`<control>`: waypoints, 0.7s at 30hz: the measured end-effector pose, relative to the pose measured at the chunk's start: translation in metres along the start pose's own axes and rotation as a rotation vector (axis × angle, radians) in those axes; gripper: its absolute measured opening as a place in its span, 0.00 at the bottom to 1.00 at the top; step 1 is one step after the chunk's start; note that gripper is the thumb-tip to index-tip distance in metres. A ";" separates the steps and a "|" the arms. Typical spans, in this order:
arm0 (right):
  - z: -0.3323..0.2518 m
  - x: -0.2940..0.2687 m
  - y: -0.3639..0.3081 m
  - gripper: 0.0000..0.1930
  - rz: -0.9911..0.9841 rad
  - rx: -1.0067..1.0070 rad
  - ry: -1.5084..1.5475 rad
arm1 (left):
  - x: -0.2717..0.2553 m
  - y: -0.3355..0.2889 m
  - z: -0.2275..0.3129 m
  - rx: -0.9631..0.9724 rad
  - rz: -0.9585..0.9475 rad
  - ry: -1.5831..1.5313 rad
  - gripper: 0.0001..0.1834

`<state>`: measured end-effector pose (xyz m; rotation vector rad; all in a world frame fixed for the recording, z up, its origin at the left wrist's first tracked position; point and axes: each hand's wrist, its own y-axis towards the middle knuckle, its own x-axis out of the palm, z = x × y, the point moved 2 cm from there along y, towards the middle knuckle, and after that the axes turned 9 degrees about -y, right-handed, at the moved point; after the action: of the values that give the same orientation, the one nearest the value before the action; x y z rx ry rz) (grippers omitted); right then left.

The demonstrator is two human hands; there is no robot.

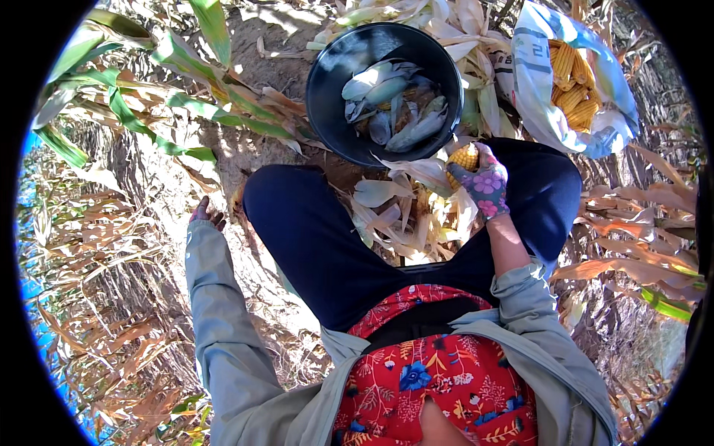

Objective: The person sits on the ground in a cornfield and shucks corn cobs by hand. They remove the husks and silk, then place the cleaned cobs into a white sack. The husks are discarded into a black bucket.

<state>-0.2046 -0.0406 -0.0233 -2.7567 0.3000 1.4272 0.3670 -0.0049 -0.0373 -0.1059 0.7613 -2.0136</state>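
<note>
My right hand [485, 183], in a grey glove with pink flowers, is closed round a yellow corn cob [465, 157] beside my right knee. Pale peeled husks [425, 175] lie right beside the cob. My left hand [207, 214] is out past my left knee, low over the sunlit ground, fingers apart and nothing visible in it. Just beyond my knees stands a black bucket [320, 119] with several corn ears [387, 91] still in their husks. To its right an opened white and blue sack [532, 100] holds several bare yellow cobs [573, 82].
Loose husks [383, 223] are heaped between my legs, and more husks [476, 44] lie between the bucket and the sack. Green and dry corn stalks [186, 97] lean in from the left. Dry leaves [639, 271] spread on the right.
</note>
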 end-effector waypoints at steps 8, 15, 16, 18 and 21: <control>0.001 0.006 -0.001 0.25 -0.053 0.053 0.066 | -0.077 0.150 -0.021 0.079 0.238 0.317 0.12; -0.006 -0.005 -0.002 0.23 -0.080 0.053 0.141 | -0.033 0.073 0.004 0.411 -0.016 -0.047 0.11; -0.007 -0.003 -0.002 0.23 -0.076 0.039 0.163 | -0.017 0.064 0.019 0.515 -0.019 -0.015 0.18; -0.011 -0.008 -0.001 0.23 -0.089 0.033 0.252 | 0.039 -0.003 0.050 0.675 -0.126 0.243 0.26; -0.005 -0.006 0.000 0.23 -0.107 -0.019 0.386 | 0.126 -0.138 0.044 0.760 -0.694 0.135 0.16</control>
<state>-0.2040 -0.0404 -0.0155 -2.9963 0.1416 0.8726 0.2098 -0.0779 0.0457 0.2443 -0.0365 -2.8626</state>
